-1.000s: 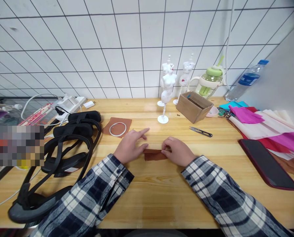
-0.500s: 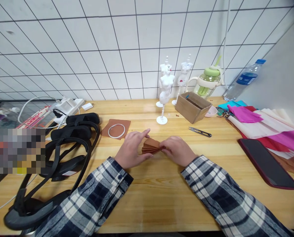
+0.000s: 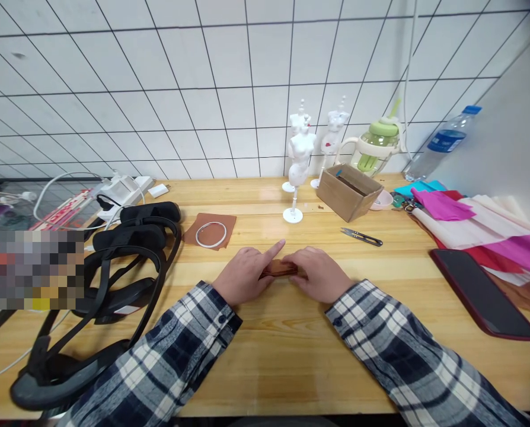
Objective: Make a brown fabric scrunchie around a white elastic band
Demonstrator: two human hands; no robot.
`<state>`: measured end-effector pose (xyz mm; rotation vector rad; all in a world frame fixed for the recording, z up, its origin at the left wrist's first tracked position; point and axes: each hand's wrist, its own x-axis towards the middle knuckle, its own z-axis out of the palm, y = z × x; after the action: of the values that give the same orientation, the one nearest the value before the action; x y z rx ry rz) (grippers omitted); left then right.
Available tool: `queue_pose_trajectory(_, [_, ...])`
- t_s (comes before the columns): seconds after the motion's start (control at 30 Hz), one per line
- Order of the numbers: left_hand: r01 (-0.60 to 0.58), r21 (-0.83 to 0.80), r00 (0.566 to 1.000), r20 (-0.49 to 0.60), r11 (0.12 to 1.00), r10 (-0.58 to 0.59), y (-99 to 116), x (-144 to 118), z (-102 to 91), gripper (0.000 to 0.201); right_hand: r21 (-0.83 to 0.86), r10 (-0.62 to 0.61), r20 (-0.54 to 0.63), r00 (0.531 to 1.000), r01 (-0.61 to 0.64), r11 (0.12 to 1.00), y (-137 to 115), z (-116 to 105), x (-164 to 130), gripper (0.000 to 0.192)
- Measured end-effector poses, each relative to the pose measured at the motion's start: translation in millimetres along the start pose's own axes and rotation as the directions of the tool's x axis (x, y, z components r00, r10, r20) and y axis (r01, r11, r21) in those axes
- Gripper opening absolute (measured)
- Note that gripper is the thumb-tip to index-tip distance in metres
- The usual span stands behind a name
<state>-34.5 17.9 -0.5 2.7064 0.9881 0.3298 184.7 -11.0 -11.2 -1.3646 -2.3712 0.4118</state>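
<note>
A small piece of brown pleated fabric (image 3: pixel 281 268), folded into a narrow stack, lies between my two hands over the middle of the table. My left hand (image 3: pixel 243 275) grips its left end between thumb and fingers, the index finger stretched out above. At the other end, my right hand (image 3: pixel 320 274) pinches the folds, with its fingers curled over them. The hands partly cover the folds. Beyond my left hand, a flat brown cloth piece (image 3: pixel 226 224) carries a thin white ring (image 3: pixel 211 235). Thread snips (image 3: pixel 361 236) rest past my right hand.
White mini mannequins (image 3: pixel 299 159) stand at the back beside an open cardboard box (image 3: pixel 348 193) and a green-lidded cup (image 3: pixel 376 148). A black strapped headset (image 3: pixel 105 284) occupies the left. On the right are a phone (image 3: pixel 482 293), coloured fabrics (image 3: pixel 447 228) and a water bottle (image 3: pixel 443 144).
The brown fabric was fanned out at its left end and is now squeezed into a narrow stack. My left hand has closed onto it.
</note>
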Motion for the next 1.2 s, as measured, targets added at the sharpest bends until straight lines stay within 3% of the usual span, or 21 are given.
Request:
queue_pose_trajectory(0.13, [0.056,-0.031,0.998,0.021,0.998,-0.055,-1,1,3.2,0.077,-0.032,0.031,0.032,0.999,-0.030,0.999,-1,3,2,0.012])
queue_pose_trajectory(0.43, [0.123,-0.216,0.992,0.034,0.969,-0.118,-4,1,5.2,0.079,0.012,0.108,0.046,0.993,-0.109,0.994,4,4,2,0.010])
queue_pose_trajectory(0.67, [0.176,-0.406,0.984,0.040,0.897,-0.174,-10,-2,1.7,0.077,0.088,0.175,0.085,0.981,-0.182,0.979,5,2,5,0.013])
queue_pose_trajectory(0.87, [0.190,-0.368,0.980,0.018,0.910,-0.197,-6,1,3.2,0.071,0.092,0.253,0.064,0.965,-0.259,0.962,1,1,6,0.005])
queue_pose_trajectory(1.0, [0.209,-0.381,0.974,-0.002,0.900,-0.227,-5,2,5.7,0.071,0.073,0.236,0.070,0.969,-0.241,0.968,4,1,7,0.005])
queue_pose_trajectory(1.2, [0.236,-0.321,0.955,-0.097,0.917,-0.279,-5,1,12.2,0.063,0.071,0.257,0.034,0.966,-0.259,0.963,7,1,7,0.006])
